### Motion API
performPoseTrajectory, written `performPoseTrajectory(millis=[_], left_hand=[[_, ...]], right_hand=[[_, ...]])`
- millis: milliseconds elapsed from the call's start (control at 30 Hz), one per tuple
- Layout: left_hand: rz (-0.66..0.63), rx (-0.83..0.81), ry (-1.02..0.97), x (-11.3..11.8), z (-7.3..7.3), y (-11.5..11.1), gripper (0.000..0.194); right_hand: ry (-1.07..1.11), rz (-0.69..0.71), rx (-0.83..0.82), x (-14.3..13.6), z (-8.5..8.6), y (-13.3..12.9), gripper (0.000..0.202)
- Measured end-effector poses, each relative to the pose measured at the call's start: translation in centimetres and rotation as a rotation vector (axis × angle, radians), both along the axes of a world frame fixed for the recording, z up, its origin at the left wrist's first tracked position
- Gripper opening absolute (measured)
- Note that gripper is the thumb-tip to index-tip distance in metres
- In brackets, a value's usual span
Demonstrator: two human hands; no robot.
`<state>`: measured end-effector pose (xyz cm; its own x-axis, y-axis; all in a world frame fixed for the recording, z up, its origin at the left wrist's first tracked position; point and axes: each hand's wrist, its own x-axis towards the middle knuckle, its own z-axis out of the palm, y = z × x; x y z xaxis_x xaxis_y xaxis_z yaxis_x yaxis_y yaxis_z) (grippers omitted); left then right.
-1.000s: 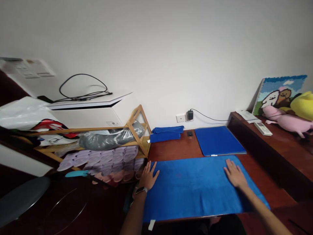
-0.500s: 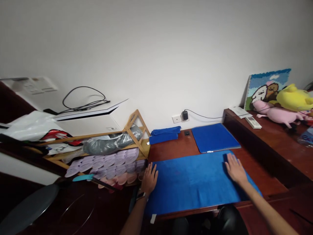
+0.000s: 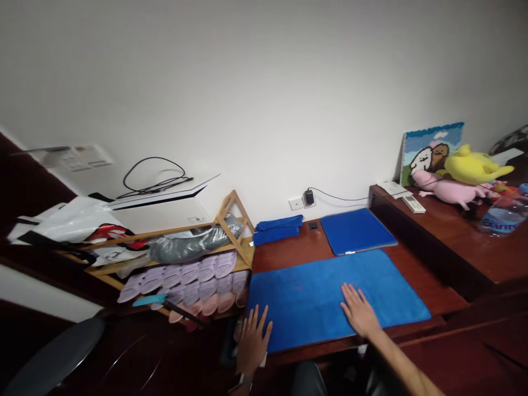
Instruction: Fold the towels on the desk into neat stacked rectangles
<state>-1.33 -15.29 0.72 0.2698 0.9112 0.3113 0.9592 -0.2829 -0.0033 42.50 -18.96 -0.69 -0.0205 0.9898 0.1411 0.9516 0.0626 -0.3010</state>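
Note:
A light blue cloth lies spread flat on the reddish-brown desk. My right hand rests palm down on the front part of the cloth, fingers apart and holding nothing. At the cloth's front left corner is my left hand, its fingers spread and also holding nothing. Behind the spread cloth sits a darker blue folded cloth. Another narrow folded blue cloth lies near the wall at the back left of the desk.
Left of the desk stands a wooden rack with lilac slippers and a white box. On the raised right surface are a remote, plush toys and a plastic bottle. A plug sits in the wall.
My right hand has moved left and toward me from the cloth's right side. My left hand has come lower, toward the front corner. The view has shifted slightly.

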Motion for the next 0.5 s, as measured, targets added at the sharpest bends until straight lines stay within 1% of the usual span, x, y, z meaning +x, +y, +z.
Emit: performPoseTrajectory(millis=[67, 167, 233, 267, 300, 367, 433, 500], left_hand=[[0.0, -0.004, -0.004, 0.1, 0.0, 0.1, 0.054], [0.006, -0.007, -0.01, 0.2, 0.1, 0.1, 0.054], [0.007, -0.007, -0.013, 0.2, 0.0, 0.1, 0.055], [0.004, -0.008, -0.015, 0.2, 0.0, 0.1, 0.055], [0.001, -0.009, -0.019, 0.1, 0.0, 0.2, 0.055], [0.002, -0.016, -0.026, 0.1, 0.0, 0.2, 0.056], [0.014, -0.027, -0.024, 0.1, 0.1, 0.3, 0.057], [0.029, -0.037, -0.001, 0.2, 0.2, 0.3, 0.057]], right_hand=[[-0.044, -0.162, -0.018, 6.6, -1.3, -1.8, 0.07], [-0.096, -0.349, -0.033, 16.4, -3.1, -4.8, 0.073], [-0.116, -0.382, -0.037, 21.1, -3.8, -6.3, 0.074], [-0.12, -0.392, -0.042, 22.7, -3.9, -6.8, 0.075], [-0.118, -0.403, -0.053, 23.6, -3.9, -7.0, 0.075], [-0.097, -0.442, -0.079, 24.1, -3.4, -6.5, 0.078], [-0.064, -0.455, -0.082, 23.2, -2.3, -4.8, 0.08], [-0.051, -0.429, -0.047, 22.0, -0.9, -2.1, 0.078]])
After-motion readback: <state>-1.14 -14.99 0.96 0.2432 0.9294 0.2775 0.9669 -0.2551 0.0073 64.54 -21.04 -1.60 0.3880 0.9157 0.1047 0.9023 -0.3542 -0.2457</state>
